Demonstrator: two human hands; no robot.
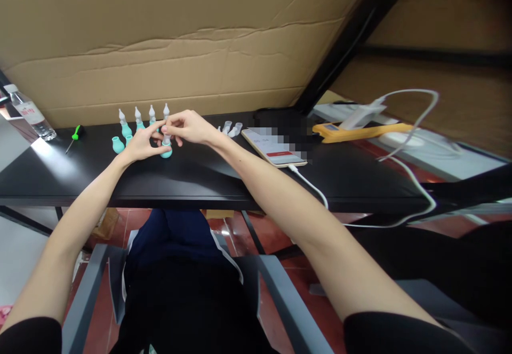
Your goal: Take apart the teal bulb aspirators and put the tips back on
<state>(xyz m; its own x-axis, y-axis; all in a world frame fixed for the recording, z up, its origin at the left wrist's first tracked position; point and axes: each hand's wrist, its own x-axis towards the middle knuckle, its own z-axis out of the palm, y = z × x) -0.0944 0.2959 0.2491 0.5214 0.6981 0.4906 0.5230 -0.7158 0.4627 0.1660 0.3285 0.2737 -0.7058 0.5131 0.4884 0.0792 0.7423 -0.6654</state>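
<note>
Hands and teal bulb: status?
Left hand holding teal bulb. Right hand pinching clear piece on top. Possible obstruction: row of tipped bulbs close behind hands.

I seem to be sitting in a makeshift workshop: a black bench lies under my right grip, raw, creased cardboard walls it off just beyond, a screwdriver lies well to the grip's left, a yellow power strip to its right, red floor tiles below.
</note>
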